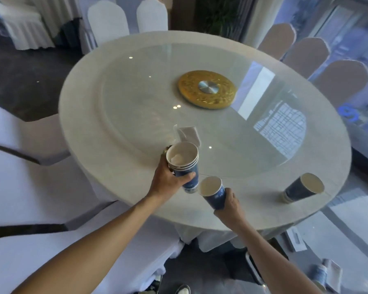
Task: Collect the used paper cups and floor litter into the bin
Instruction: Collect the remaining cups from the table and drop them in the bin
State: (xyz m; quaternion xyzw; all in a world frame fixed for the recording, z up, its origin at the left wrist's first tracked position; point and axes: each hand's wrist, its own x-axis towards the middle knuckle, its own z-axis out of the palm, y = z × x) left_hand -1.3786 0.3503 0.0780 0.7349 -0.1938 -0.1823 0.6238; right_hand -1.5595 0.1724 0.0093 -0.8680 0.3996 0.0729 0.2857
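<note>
**Nearly nested: single cup just below the stack's mouth**

Now my left hand [168, 179] grips the stack of paper cups [184, 166], mouth tilted toward me. My right hand [232, 203] clasps a single paper cup [214, 194] just right of it, leaning left. Another cup stack [304, 187] lies tipped on the worktop [115, 128], nearer my right.

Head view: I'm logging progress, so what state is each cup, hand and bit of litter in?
Cup stack: nested, held by left hand.
Single cup: tilted, gripped by right hand.
Table cups: nested, leaning, uncollected.
Napkin: crumpled on table.
Floor litter: lying uncollected.
</note>
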